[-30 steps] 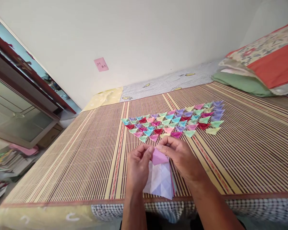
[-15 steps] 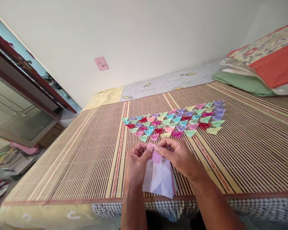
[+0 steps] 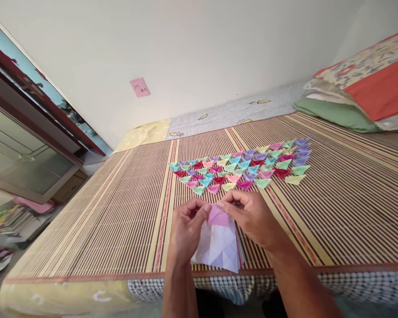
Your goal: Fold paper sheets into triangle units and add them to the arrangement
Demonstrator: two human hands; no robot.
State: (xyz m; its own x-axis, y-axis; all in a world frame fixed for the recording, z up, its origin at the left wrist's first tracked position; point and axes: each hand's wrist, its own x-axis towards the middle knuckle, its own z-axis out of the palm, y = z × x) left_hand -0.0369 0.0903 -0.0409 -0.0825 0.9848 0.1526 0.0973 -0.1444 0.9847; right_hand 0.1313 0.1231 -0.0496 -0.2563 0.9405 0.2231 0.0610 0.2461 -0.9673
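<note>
A small folded pink paper (image 3: 218, 216) is held up between both hands. My left hand (image 3: 188, 223) pinches its upper left corner between thumb and fingers. At the upper right corner, my right hand (image 3: 248, 215) pinches it the same way. Just below and behind it lies a stack of creased paper sheets (image 3: 220, 249), pale lilac on top, with coloured edges showing at the right. Beyond my hands, several folded paper pieces (image 3: 234, 178) in many colours stand in rows on the striped mat (image 3: 119, 212).
Folded bedding (image 3: 381, 95) in red, floral and green lies at the back right. A pink note (image 3: 140, 87) is on the wall. At the left are a glass-panelled door (image 3: 23, 154) and stacked papers (image 3: 16, 225).
The pink paper has turned and now hangs squarer, with more of its face and a diagonal crease showing. My hands have shifted slightly, with the fingertips a little farther apart.
</note>
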